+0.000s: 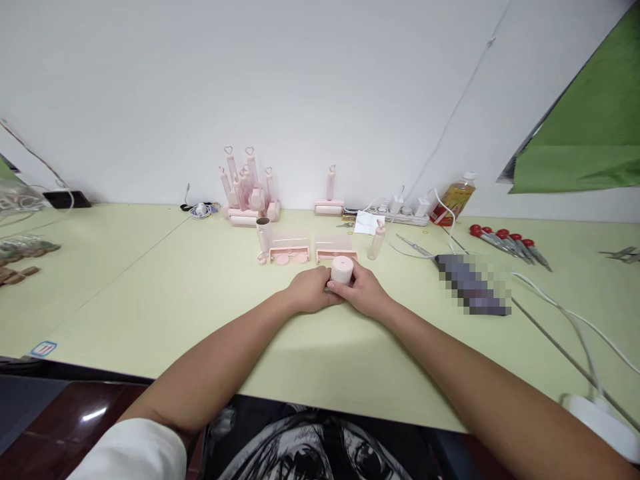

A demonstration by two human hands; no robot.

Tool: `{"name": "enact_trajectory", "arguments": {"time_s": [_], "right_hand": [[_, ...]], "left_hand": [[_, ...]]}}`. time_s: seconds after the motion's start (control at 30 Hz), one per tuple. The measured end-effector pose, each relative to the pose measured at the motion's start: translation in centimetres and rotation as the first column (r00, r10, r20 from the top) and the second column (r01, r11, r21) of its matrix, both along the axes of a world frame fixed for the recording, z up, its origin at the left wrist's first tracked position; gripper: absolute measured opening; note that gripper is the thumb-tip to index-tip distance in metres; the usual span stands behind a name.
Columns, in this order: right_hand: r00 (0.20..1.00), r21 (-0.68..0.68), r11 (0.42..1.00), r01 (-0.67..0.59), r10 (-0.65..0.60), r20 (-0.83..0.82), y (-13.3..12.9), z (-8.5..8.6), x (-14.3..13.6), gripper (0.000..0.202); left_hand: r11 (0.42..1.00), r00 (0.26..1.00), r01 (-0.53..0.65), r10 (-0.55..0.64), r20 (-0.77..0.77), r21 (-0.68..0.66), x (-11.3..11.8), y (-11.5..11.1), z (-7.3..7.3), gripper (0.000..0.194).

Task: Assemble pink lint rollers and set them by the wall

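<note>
Both hands are closed around a lint roller roll [343, 270], white on its side with a round pink end cap facing up. My left hand [313, 291] grips it from the left, with its fingers partly hidden behind and under the roll. From the right, my right hand [367, 292] wraps it, the thumb lying across the front. Just beyond the roll are two pink cases with clear lids raised, the left case [300, 257] and the right case [325, 255]. A translucent pink handle [376, 243] stands to their right; an open-topped cylinder [263, 235] stands to their left.
Several assembled pink rollers [245, 200] cluster by the wall, with another roller [330, 193] to their right. Further right are a power strip [413, 218], a bottle [453, 200], red-capped tools [510, 245] and a blurred phone [473, 285]. White cables [560, 307] cross the table's right side.
</note>
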State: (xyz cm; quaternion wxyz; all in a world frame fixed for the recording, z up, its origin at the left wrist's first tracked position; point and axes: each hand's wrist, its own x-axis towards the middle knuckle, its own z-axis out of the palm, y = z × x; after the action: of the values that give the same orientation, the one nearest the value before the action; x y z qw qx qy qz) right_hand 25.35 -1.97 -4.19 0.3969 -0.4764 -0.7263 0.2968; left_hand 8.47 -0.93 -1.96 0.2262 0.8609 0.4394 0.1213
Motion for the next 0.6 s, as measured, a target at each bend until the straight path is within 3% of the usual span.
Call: {"name": "enact_trajectory", "arguments": {"time_s": [0.6], "right_hand": [[1.0, -0.026, 1.0, -0.009, 0.009, 0.002, 0.16, -0.14, 0.16, 0.033]], "left_hand": [[1.0, 1.0, 0.02, -0.02, 0.005, 0.022, -0.09, 0.2, -0.39, 0.038]]}}
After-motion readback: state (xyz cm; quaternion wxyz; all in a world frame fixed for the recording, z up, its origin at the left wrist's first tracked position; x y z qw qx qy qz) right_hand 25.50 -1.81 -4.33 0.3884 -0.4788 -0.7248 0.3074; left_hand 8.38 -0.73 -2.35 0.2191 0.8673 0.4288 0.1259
